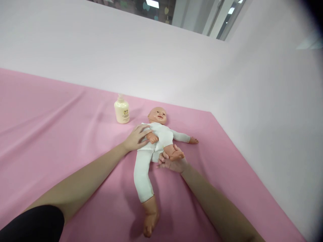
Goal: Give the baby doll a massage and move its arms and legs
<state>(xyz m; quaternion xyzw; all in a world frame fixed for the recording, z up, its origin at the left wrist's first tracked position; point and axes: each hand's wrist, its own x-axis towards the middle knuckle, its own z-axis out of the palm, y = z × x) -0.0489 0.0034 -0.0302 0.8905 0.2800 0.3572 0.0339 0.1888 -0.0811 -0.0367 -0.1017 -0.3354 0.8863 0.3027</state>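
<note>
A baby doll (143, 173) in a white cloth body lies on its back, its head toward the far edge. My left hand (137, 137) rests over the arm on the doll's left-hand side in view, fingers and thumb on either side of it, holding it against the torso. Its small hand pokes out past my fingers. One leg is bent up toward the belly, and my right hand (174, 163) cups its ankle and foot from below with curled fingers. The other leg stretches toward me, and the far arm lies out to the right.
A pump bottle (122, 111) of pale yellow liquid stands upright left of the doll's head. Pink, slightly creased sheeting (63, 134) covers the surface. White walls (151, 60) rise behind and on the right, with a window (161, 10) above the back one.
</note>
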